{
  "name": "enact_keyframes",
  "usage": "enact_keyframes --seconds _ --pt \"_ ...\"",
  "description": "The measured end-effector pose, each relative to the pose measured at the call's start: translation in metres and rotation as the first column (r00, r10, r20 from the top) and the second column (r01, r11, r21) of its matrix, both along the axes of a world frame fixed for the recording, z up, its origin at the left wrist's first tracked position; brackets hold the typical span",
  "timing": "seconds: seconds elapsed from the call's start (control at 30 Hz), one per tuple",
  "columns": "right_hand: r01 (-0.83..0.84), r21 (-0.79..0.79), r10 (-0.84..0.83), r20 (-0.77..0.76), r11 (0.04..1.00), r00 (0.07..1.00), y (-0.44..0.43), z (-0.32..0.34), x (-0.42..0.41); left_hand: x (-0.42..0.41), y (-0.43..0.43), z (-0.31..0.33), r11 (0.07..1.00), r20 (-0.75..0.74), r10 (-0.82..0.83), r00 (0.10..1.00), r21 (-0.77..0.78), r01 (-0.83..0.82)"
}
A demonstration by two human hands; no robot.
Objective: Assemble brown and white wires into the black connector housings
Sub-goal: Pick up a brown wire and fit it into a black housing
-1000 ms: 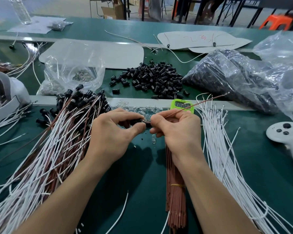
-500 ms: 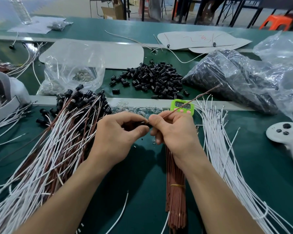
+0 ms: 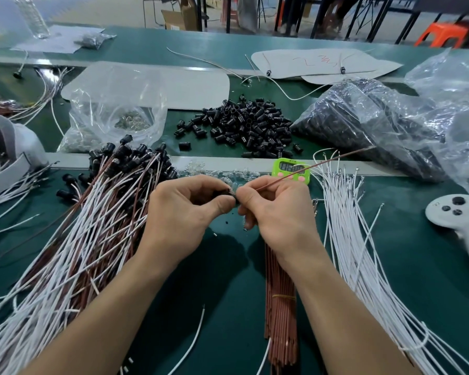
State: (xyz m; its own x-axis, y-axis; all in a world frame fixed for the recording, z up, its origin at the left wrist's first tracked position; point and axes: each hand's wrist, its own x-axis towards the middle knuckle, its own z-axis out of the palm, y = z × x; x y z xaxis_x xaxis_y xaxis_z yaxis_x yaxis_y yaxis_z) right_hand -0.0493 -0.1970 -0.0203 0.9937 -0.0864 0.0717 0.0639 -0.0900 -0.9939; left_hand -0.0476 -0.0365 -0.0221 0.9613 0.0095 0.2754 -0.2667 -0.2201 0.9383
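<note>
Head — brown wire (image 3: 282, 180) between fingers (image 3: 248, 195)

The counter (image 3: 228, 293) is dark green. At 12 o'clock lies a heap of glossy black connector housings (image 3: 244, 125). White wires (image 3: 363, 266) fan at 4 o'clock. At 6 o'clock the reddish-brown wire bundle (image 3: 280, 315) wears a yellow band (image 3: 283, 296). At 8 o'clock the assembled wires (image 3: 79, 253) mix white and brown strands, tipped black. The timer (image 3: 290, 166) is lime green with pink buttons, and the controller (image 3: 460, 226) is white with black buttons. The left hand (image 3: 184, 212) pinches a black housing (image 3: 224, 192), the right hand (image 3: 276, 212) a single brown wire (image 3: 309, 167).
</note>
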Motion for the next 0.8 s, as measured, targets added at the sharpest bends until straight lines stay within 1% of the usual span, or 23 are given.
enact_keyframes --seconds 0.03,0.07,0.13,0.2,0.27,0.33,0.43,0.5,0.57,0.63,0.7,0.8 --pt "0.026 -0.086 -0.025 0.019 0.996 1.000 0.000 -0.001 0.000 -0.001 -0.001 0.000 0.999 0.029 0.018 0.999 0.033 -0.019" --pt "0.040 -0.133 -0.037 0.030 0.990 0.999 0.000 -0.002 -0.001 -0.002 -0.001 0.000 0.996 0.067 0.037 0.997 0.072 -0.042" --pt "0.026 -0.119 -0.023 0.025 0.993 0.999 0.001 -0.003 -0.001 -0.004 -0.001 0.000 0.987 0.155 0.058 0.986 0.137 -0.080" --pt "-0.013 -0.055 0.014 0.006 0.998 1.000 0.002 -0.002 -0.002 -0.003 0.002 0.000 0.987 0.186 0.034 0.982 0.150 -0.063" --pt "-0.053 0.031 0.053 -0.009 0.998 0.999 0.003 0.000 -0.002 -0.003 0.005 0.001 0.990 0.156 -0.014 0.988 0.139 -0.008" --pt "-0.060 0.107 0.062 -0.019 0.992 0.998 0.002 0.001 0.000 -0.003 0.004 0.002 0.996 0.090 -0.036 0.995 0.083 0.028" --pt "-0.048 0.125 0.054 -0.039 0.991 0.998 -0.002 0.002 0.001 -0.001 -0.001 0.001 0.999 -0.015 -0.007 1.000 -0.050 0.006" --pt "-0.079 0.190 0.093 -0.064 0.979 0.994 -0.003 0.003 0.002 0.001 -0.003 -0.002 0.996 -0.061 0.000 0.998 -0.085 -0.006" --pt "-0.060 0.228 0.078 -0.071 0.972 0.994 -0.005 0.004 0.002 0.003 -0.002 -0.004 0.997 -0.083 0.022 0.996 -0.066 -0.028" --pt "0.014 0.206 -0.001 -0.062 0.978 0.998 -0.009 0.004 0.004 0.005 0.000 -0.006 0.997 -0.116 0.060 0.991 -0.031 -0.064" --pt "0.055 0.180 -0.046 -0.055 0.982 0.997 -0.012 0.003 0.005 0.007 0.001 -0.006 0.996 -0.163 0.084 0.983 0.000 -0.086" --pt "0.041 0.163 -0.032 -0.057 0.986 0.998 -0.011 0.002 0.005 0.007 -0.002 -0.007 0.997 -0.185 0.055 0.981 0.068 -0.043"
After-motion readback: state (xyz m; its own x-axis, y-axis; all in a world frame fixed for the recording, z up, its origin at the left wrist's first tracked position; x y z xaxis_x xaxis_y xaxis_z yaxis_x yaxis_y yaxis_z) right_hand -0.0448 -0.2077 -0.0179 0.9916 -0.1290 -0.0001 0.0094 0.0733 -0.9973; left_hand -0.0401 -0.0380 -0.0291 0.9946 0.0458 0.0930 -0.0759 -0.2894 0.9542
